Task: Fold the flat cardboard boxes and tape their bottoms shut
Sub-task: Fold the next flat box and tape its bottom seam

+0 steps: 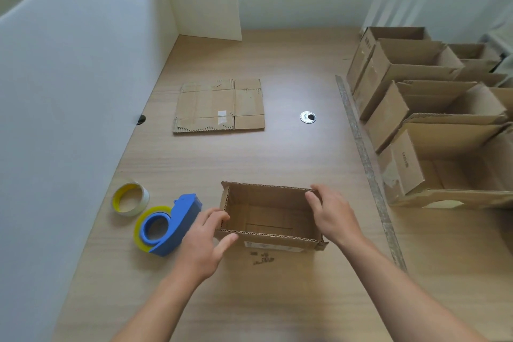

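Observation:
An erected cardboard box (270,243) stands open side up on the wooden table near me. My left hand (206,239) grips its left wall, thumb on the near side and fingers hooked over the left rim. Over the right rim curls my right hand (331,215), holding that wall. A flat, unfolded box (219,105) lies farther back on the table. Just left of my left hand lies a blue tape dispenser (177,226) loaded with a yellow-cored roll. A loose tape roll (130,198) sits beyond it.
Several erected boxes (416,108) stand in rows along the right side, behind a long metal ruler (366,164). A round cable grommet (307,117) is set in the table. White partition walls (83,78) close off the left and back.

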### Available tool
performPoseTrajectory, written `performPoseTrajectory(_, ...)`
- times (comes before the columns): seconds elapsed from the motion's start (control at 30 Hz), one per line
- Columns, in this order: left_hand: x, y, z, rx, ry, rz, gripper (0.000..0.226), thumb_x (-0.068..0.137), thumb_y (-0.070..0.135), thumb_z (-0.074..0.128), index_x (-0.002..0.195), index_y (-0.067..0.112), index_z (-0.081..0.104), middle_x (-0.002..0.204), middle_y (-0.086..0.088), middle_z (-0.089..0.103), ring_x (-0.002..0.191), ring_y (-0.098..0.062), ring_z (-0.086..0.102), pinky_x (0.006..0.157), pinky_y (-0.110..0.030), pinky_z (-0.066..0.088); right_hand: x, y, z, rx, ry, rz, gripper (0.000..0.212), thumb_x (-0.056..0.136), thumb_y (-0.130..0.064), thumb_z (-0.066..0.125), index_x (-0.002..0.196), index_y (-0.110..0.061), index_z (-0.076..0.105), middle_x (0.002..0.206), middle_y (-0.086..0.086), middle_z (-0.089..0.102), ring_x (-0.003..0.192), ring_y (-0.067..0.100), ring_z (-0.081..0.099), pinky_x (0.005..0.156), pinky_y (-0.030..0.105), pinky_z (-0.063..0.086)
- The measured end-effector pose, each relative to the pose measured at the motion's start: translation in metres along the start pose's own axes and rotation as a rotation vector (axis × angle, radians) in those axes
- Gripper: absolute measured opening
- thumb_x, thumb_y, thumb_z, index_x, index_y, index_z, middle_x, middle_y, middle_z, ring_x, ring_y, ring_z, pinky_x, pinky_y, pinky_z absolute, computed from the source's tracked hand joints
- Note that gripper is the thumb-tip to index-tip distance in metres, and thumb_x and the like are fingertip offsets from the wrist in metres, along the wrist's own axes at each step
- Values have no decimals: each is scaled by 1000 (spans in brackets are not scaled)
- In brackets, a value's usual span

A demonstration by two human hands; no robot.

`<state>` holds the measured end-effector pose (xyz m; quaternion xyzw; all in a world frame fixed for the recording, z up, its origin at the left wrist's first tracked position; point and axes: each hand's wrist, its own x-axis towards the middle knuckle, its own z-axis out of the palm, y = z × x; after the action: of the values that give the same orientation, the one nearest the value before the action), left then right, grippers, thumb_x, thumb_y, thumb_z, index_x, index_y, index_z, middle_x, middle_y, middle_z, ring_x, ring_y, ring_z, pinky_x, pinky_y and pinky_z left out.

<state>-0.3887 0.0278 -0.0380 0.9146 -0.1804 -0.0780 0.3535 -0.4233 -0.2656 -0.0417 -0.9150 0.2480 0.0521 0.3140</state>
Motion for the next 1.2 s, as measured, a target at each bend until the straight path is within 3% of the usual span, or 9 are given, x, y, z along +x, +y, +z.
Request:
performPoseTrajectory(0.1, 1, -11, -3, -79, -31, -45, 41, 84, 27, 78, 120, 27, 58, 118, 12, 55, 107, 3, 52, 90, -22, 46, -1, -2, 4, 38, 5, 36, 45, 103, -48, 37, 143, -28, 44, 137, 8, 52, 126, 29, 49, 102, 42, 41)
performPoseTrajectory(0.23, 3, -24, -7, -182, 4, -123, 63, 80, 30, 81, 129, 40, 43, 119, 19, 54, 109, 6, 54, 85, -13, 42, -3, -4, 3, 218, 35, 69, 52, 102, -47, 41, 149, -25, 39, 141, 11, 48, 131, 25, 45, 107, 35, 33)
performPoseTrajectory(0.47, -3, -37, -1, -215, -64, -155, 76, 81, 31, 81, 141, 43, 36, 120, 22, 54, 113, 11, 50, 85, -12, 43, -22, 17, -8, 504, 90, 106, 44, 104, -45, 40, 141, -25, 52, 143, -3, 54, 132, 17, 49, 111, 32, 35)
performPoseTrajectory(0.57, -5, -41, 5, -253, -88, -218, 77, 81, 28, 81, 144, 37, 37, 119, 21, 53, 111, 14, 49, 84, -12, 42, -35, 31, -9, 683, 20, 159, 29, 104, -43, 41, 124, -35, 61, 121, -4, 66, 108, 18, 64, 93, 51, 54)
performPoseTrajectory(0.67, -4, -45, 12, -322, -113, -296, 76, 82, 25, 81, 146, 28, 40, 121, 16, 55, 112, 4, 53, 84, -18, 43, -51, 48, -9, 782, -21, 211, 29, 105, -36, 43, 126, -30, 61, 113, 1, 68, 99, 12, 68, 77, 38, 55)
performPoseTrajectory(0.87, 2, -36, 19, -400, -167, -273, 66, 83, 19, 79, 135, 43, 47, 121, 20, 64, 112, 3, 57, 82, -12, 44, -82, 59, 6, 773, -275, 112, 63, 86, -28, 60, 141, -52, 43, 135, -26, 56, 119, -2, 57, 89, 31, 50)
performPoseTrajectory(1.03, 5, -24, 18, -442, -145, -309, 69, 86, 19, 77, 145, 32, 44, 125, 12, 65, 113, -5, 58, 75, -3, 41, -86, 43, 28, 761, -104, 37, 78, 90, -12, 70, 149, -46, 33, 141, -24, 51, 125, 0, 54, 104, 34, 45)
performPoseTrajectory(1.1, 4, -21, 16, -447, -149, -303, 67, 86, 20, 76, 144, 33, 45, 123, 12, 65, 109, 3, 58, 77, -7, 41, -90, 44, 33, 917, -8, 134, 80, 86, -12, 75, 148, -43, 36, 133, -13, 58, 120, 11, 60, 99, 38, 49)
performPoseTrajectory(1.2, 0, -18, 16, -442, -159, -298, 59, 85, 22, 77, 137, 32, 52, 116, 15, 67, 104, 10, 57, 84, -20, 44, -99, 47, 37, 941, -7, 143, 66, 78, -18, 80, 134, -43, 55, 118, -7, 70, 111, 15, 65, 85, 25, 53)
